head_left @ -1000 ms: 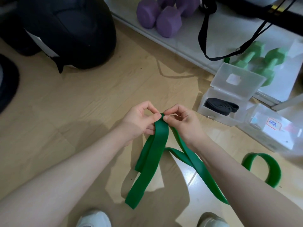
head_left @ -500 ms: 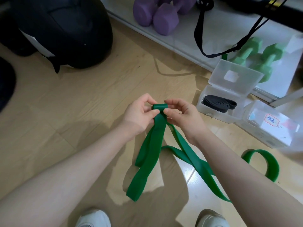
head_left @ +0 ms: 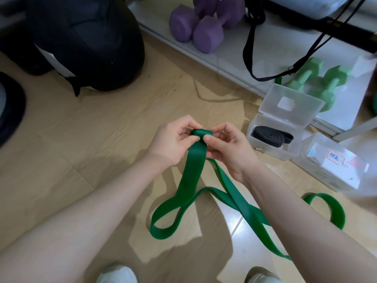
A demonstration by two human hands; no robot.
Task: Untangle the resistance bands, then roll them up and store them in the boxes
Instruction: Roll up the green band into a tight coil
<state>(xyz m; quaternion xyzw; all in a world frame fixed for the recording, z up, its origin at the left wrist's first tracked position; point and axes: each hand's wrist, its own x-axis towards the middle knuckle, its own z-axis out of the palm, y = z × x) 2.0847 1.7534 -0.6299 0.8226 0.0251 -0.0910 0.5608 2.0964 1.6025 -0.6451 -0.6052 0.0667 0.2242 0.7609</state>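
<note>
A long green resistance band [head_left: 193, 172] hangs from both hands, its top end wound into a small roll. My left hand [head_left: 173, 141] pinches the roll's left side and my right hand [head_left: 226, 148] pinches its right side. The band's loose length loops on the wooden floor between my shoes and trails under my right forearm. A rolled black band [head_left: 271, 135] lies in an open clear plastic box [head_left: 263, 146] at right. A second clear box with a labelled lid [head_left: 334, 166] sits beside it, nearer me.
A green loop of band [head_left: 334, 211] lies on the floor at far right. Purple dumbbells [head_left: 204, 27] and green dumbbells [head_left: 318, 84] sit on a white ledge, with a black strap [head_left: 248, 48] hanging over it. A black bag [head_left: 81, 37] stands at the upper left.
The folded top end of the green band has been turned over into a small roll between my fingers. The hanging length has shifted and spread into a wider loop on the floor.
</note>
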